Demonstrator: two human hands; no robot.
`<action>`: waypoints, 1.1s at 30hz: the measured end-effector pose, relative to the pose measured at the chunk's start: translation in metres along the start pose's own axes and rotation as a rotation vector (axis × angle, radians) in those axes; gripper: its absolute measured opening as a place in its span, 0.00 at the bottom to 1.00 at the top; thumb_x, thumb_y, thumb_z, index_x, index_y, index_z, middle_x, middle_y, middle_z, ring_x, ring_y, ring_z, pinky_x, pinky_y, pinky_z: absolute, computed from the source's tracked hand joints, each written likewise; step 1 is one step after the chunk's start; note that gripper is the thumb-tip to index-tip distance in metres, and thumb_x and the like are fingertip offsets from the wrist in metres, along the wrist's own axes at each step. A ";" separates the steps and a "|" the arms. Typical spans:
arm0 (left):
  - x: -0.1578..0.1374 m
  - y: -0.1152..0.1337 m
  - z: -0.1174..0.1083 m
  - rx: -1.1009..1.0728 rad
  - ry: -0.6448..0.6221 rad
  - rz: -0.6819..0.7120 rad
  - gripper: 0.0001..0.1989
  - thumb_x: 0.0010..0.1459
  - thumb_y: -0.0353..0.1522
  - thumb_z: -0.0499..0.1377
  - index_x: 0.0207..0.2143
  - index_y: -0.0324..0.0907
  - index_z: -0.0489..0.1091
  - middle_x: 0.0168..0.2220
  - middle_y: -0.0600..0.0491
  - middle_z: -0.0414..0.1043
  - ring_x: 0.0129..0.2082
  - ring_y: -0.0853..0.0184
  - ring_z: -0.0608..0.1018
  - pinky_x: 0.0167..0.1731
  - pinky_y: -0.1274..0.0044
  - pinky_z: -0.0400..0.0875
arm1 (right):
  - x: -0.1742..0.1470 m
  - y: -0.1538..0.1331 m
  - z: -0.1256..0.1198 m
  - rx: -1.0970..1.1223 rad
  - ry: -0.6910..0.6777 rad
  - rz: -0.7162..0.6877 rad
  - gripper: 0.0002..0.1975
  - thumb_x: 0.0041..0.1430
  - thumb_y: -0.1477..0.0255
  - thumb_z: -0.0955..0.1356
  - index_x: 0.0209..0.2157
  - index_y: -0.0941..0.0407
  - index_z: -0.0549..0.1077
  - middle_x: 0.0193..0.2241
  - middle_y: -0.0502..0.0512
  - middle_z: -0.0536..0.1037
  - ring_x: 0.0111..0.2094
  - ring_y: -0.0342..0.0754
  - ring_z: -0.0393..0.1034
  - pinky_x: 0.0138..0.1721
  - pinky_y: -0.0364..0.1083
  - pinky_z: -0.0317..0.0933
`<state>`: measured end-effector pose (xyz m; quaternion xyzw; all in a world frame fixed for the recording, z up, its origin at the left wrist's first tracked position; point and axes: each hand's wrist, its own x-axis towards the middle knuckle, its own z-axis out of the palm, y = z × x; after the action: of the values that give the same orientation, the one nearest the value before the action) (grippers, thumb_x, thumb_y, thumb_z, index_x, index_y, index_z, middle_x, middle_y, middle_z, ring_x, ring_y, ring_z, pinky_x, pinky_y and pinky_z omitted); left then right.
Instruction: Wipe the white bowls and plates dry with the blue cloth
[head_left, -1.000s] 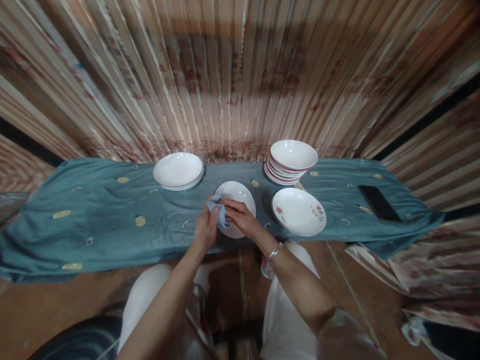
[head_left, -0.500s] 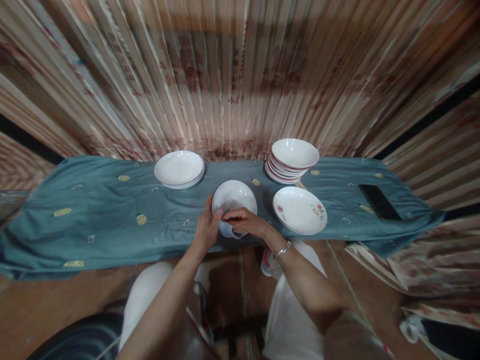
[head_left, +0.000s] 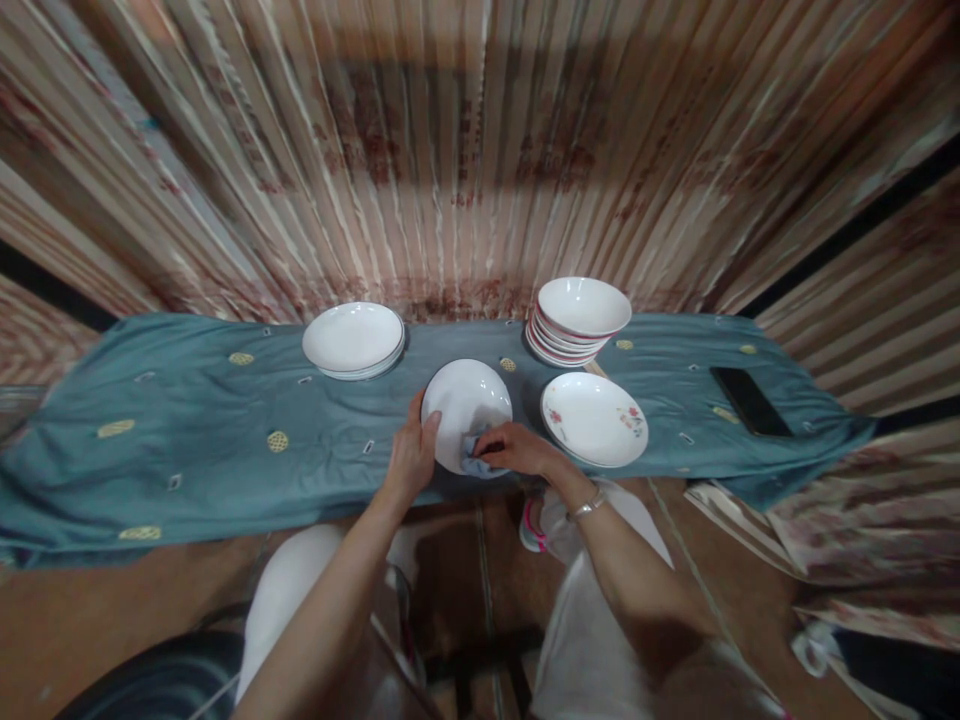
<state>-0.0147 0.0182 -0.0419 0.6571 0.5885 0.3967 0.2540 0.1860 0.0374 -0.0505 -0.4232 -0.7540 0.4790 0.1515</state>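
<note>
A round white plate (head_left: pixel 463 400) lies in front of me at the near edge of the cloth-covered table. My left hand (head_left: pixel 414 445) grips its left rim, thumb on the upper face and fingers toward the underside. With bunched fingers, my right hand (head_left: pixel 514 448) presses a light blue cloth (head_left: pixel 474 462) against the lower right part of the plate. Part of the cloth is covered by those fingers. A shiny bracelet (head_left: pixel 589 503) circles my right wrist.
Several stacked white plates (head_left: pixel 352 337) stand at the back left. A stack of red-rimmed bowls (head_left: pixel 583 308) is at the back right, behind a flower-patterned plate (head_left: pixel 596 420). A black phone (head_left: pixel 750 400) lies farther right on the teal tablecloth (head_left: pixel 210 430). Pleated curtains hang behind.
My right hand and the blue cloth have shifted a little right and down across the plate, uncovering more of its middle. My left hand keeps hold of the rim.
</note>
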 end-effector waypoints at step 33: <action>-0.001 0.002 0.001 0.006 0.021 0.018 0.33 0.64 0.47 0.41 0.59 0.31 0.59 0.52 0.35 0.70 0.49 0.53 0.76 0.46 0.67 0.69 | 0.050 0.006 -0.004 -0.185 0.837 -0.247 0.13 0.59 0.74 0.62 0.45 0.55 0.72 0.45 0.59 0.74 0.49 0.51 0.67 0.55 0.50 0.59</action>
<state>-0.0128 0.0167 -0.0412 0.6586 0.5866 0.4043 0.2423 0.1614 0.0805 -0.0626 -0.4990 -0.7124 0.1754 0.4612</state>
